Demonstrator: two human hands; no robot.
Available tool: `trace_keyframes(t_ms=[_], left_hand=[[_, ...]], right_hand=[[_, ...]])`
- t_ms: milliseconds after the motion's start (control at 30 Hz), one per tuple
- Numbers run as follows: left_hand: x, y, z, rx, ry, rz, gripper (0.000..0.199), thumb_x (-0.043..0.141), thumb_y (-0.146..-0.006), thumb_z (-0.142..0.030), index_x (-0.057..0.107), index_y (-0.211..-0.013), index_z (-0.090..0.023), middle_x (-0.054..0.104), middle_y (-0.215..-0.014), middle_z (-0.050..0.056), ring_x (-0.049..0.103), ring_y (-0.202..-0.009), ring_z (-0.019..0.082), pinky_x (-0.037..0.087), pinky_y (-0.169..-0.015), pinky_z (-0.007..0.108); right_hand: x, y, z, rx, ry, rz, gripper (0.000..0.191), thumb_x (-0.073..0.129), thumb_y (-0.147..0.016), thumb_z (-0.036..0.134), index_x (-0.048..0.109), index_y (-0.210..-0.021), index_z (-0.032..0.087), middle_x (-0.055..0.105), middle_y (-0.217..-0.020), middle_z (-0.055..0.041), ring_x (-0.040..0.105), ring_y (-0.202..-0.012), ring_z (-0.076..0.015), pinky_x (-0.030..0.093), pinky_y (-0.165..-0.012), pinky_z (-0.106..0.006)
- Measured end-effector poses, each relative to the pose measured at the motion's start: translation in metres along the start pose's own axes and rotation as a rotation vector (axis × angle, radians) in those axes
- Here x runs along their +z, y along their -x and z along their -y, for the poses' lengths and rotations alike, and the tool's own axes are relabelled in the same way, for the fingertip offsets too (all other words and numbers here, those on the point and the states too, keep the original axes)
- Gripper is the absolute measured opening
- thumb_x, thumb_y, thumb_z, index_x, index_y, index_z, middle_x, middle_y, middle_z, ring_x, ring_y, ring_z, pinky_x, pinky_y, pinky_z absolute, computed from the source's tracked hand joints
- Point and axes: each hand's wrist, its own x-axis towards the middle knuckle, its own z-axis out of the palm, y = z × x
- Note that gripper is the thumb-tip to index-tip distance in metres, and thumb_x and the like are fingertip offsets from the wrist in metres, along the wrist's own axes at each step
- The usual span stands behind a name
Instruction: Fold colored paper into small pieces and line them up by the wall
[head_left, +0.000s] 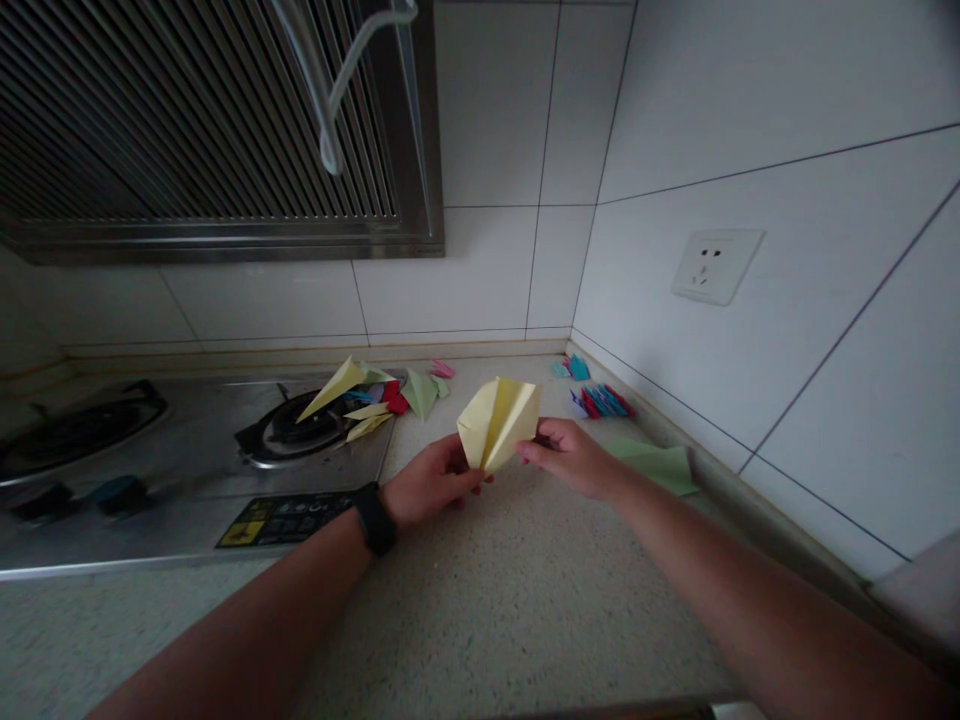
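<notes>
A folded yellow paper plane [498, 420] is held up above the speckled countertop [480, 600], its wings spread on both sides of a deep middle crease. My left hand [439, 478], with a black watch on the wrist, pinches the near lower end of the paper between thumb and fingers. At the right wing's lower edge, my right hand [566, 455] grips with thumb and forefinger. Beyond my right forearm, partly covered by it, lies a light green sheet of paper [660, 465].
A gas stove [315, 480] is at left, with several folded paper pieces [367, 400] lying over its right burner and the counter beside it. Small blue and red folded papers [604, 402] sit near the right wall. A range hood [225, 130] overhangs the stove.
</notes>
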Motion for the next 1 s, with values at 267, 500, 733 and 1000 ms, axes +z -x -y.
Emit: trace_keyframes(t_ms=[267, 500, 733, 1000], left_hand=[[-0.006, -0.001, 0.002, 0.020, -0.117, -0.098, 0.033, 0.061, -0.082, -0.032, 0.055, -0.109, -0.015, 0.066, -0.093, 0.008, 0.059, -0.072, 0.014, 0.047, -0.049, 0.020], [-0.010, -0.001, -0.002, 0.038, -0.113, -0.132, 0.030, 0.060, -0.083, -0.032, 0.053, -0.106, -0.015, 0.067, -0.094, 0.008, 0.057, -0.070, 0.012, 0.047, -0.050, 0.021], [-0.014, -0.001, -0.003, 0.051, -0.082, -0.112, 0.031, 0.061, -0.083, -0.033, 0.053, -0.107, -0.015, 0.067, -0.096, 0.008, 0.058, -0.071, 0.012, 0.048, -0.053, 0.021], [-0.016, -0.003, 0.000, 0.082, 0.029, -0.114, 0.037, 0.063, -0.083, -0.035, 0.050, -0.110, -0.014, 0.066, -0.095, 0.008, 0.058, -0.070, 0.012, 0.046, -0.050, 0.020]], right_hand=[[-0.012, 0.001, 0.007, -0.078, -0.034, 0.000, 0.033, 0.052, -0.088, 0.047, 0.060, -0.076, 0.017, 0.061, -0.074, -0.0029, 0.051, -0.063, -0.0117, 0.041, -0.058, -0.024], [-0.020, -0.004, -0.001, -0.084, -0.099, -0.096, 0.040, 0.042, -0.093, 0.050, 0.064, -0.093, 0.016, 0.060, -0.073, -0.0036, 0.050, -0.060, -0.0118, 0.038, -0.054, -0.025], [-0.021, -0.004, -0.006, -0.062, -0.009, -0.084, 0.042, 0.040, -0.094, 0.050, 0.064, -0.093, 0.016, 0.060, -0.073, -0.0034, 0.050, -0.061, -0.0120, 0.039, -0.055, -0.025], [-0.020, -0.001, -0.005, -0.041, 0.162, 0.005, 0.041, 0.040, -0.095, 0.048, 0.065, -0.095, 0.016, 0.061, -0.074, -0.0031, 0.052, -0.063, -0.0122, 0.040, -0.057, -0.024]])
